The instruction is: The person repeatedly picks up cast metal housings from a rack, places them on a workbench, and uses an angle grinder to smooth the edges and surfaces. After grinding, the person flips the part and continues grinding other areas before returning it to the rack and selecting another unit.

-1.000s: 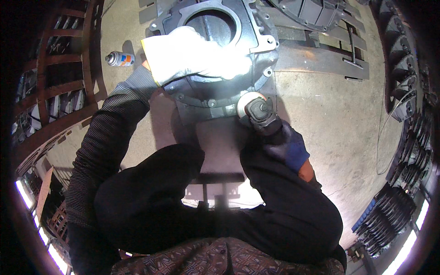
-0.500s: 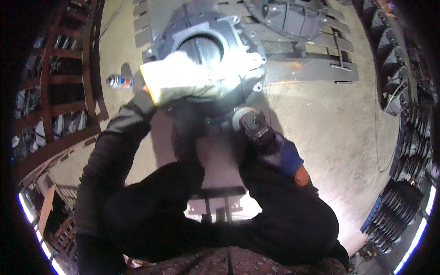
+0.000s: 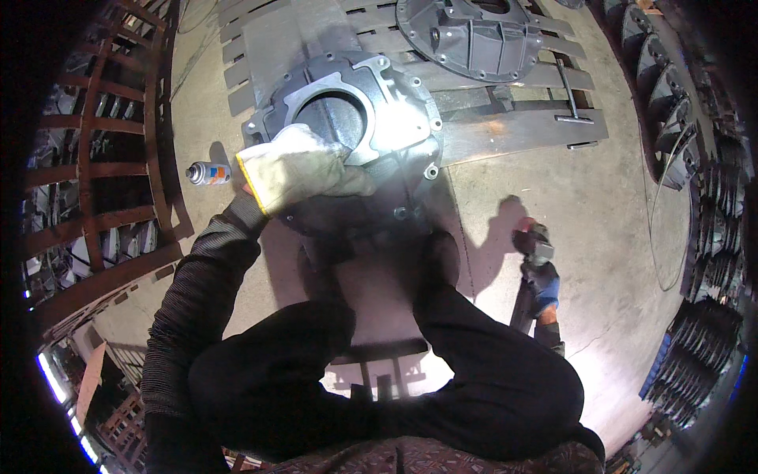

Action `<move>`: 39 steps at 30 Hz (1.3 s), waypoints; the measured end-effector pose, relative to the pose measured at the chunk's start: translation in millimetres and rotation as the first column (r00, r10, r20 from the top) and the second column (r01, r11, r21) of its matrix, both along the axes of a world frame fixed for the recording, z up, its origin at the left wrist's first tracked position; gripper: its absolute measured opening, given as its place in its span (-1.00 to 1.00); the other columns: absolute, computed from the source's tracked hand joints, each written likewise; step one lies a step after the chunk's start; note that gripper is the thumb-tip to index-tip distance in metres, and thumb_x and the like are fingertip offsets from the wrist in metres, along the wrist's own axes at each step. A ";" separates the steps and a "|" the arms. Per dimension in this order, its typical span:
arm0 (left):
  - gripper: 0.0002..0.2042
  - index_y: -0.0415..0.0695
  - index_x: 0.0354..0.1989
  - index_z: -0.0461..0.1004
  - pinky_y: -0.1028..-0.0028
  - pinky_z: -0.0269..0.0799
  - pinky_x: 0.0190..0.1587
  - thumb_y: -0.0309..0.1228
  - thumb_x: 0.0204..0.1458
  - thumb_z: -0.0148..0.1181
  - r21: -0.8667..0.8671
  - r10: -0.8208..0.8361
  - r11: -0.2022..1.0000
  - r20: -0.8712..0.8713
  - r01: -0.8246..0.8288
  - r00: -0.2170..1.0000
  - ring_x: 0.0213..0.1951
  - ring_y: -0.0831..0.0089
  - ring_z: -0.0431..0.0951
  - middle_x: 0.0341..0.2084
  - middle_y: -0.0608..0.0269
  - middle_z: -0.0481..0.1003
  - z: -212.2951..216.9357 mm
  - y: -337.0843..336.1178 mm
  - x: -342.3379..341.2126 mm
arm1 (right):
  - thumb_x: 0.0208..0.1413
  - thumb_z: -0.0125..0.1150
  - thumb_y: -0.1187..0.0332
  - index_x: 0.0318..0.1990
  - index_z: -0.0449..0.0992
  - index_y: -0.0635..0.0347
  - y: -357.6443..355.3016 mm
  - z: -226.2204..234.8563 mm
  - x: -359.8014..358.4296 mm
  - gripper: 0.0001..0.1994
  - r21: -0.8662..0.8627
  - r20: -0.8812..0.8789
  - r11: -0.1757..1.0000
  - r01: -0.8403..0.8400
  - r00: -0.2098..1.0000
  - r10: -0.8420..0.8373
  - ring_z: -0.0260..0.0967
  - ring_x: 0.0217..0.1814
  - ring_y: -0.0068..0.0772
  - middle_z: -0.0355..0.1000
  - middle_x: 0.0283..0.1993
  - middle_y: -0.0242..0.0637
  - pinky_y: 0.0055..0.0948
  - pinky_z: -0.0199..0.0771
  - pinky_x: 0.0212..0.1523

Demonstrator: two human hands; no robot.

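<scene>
A grey metal housing casting (image 3: pixel 387 170) with a round bore lies in front of my knees, brightly lit on its upper right face. My left hand (image 3: pixel 304 170), in a cream work glove with a yellow-edged cuff, rests on its near left side beside the bore. The gloved fingers are extended and lie against the metal. Out to the right, apart from the casting, my right hand (image 3: pixel 543 286) in a dark glove with blue and orange is closed around an angle grinder (image 3: pixel 537 246). Its reddish disc end points away from me, above the concrete floor.
A spray can (image 3: pixel 209 173) lies on the floor to the left. A second casting (image 3: pixel 493 47) sits on the slatted pallet (image 3: pixel 521 134) behind, near a T-shaped metal bar (image 3: pixel 570 95). Brown racks (image 3: pixel 118 170) line the left; stacked metal parts (image 3: pixel 687 355) and a thin cable (image 3: pixel 651 225) lie right.
My right hand has drawn the grinder away from the casting's near edge, out to the right and lower. The left hand stays on the casting. The view has shifted slightly.
</scene>
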State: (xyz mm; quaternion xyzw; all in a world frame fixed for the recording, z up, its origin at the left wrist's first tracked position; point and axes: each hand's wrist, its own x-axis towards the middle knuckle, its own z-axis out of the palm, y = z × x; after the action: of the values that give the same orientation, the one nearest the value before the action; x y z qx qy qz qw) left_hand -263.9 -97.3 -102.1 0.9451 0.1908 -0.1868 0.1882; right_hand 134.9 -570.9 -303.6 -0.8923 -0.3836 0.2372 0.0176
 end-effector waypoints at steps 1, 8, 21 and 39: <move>-0.50 0.11 -0.06 0.73 0.19 0.58 -0.34 0.26 0.23 0.18 -0.072 0.079 0.995 0.073 -0.074 0.994 -0.43 0.06 0.68 -0.45 0.11 0.65 -10.0 0.2 -2.1 | 0.20 0.28 -0.08 0.03 0.65 -0.11 -10.9 -6.2 10.3 -0.61 0.153 -0.147 0.958 0.243 0.964 -0.221 0.63 0.01 0.10 0.67 -0.09 -0.01 0.03 0.62 0.00; -0.45 -0.05 -0.07 0.73 0.11 0.55 -0.23 0.23 0.15 0.31 0.134 0.146 0.961 0.497 -0.242 0.855 -0.31 -0.05 0.65 -0.37 -0.06 0.63 -45.6 -2.5 -24.1 | -0.02 0.40 0.28 0.31 0.42 0.04 -48.6 -28.1 -2.1 -0.34 0.053 0.513 0.967 0.250 0.824 -0.241 0.62 0.01 0.24 0.59 -0.02 0.02 0.18 0.62 -0.05; -0.58 -0.21 0.18 0.60 0.34 0.62 -0.09 -0.18 0.28 0.38 -0.262 0.763 0.435 0.615 -0.861 0.198 -0.15 0.32 0.68 -0.07 0.06 0.69 -57.1 -65.1 -149.6 | 0.39 0.28 0.34 0.20 0.62 0.28 124.0 -2.9 -15.8 -0.68 0.520 0.074 0.829 -0.204 0.978 0.194 0.61 0.15 0.03 0.64 0.14 0.01 -0.13 0.60 0.21; -0.60 -0.17 0.35 0.48 0.39 0.53 0.12 -0.33 0.40 0.08 -0.514 0.977 0.189 0.184 -0.837 0.108 0.03 0.28 0.63 0.08 0.13 0.62 -253.3 -7.1 -200.3 | 0.57 0.07 0.18 0.23 0.56 0.31 369.2 -22.8 -106.1 -0.62 0.804 -0.473 0.571 0.167 0.761 0.444 0.54 0.05 -0.45 0.61 0.06 -0.21 -0.35 0.57 0.09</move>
State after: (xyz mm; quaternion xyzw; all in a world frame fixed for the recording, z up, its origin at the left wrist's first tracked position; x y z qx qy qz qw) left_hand -464.3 -104.4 -355.4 0.5913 0.6530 0.1866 0.4348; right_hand 28.9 -201.7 -326.4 -0.6122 -0.4920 0.3206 0.5294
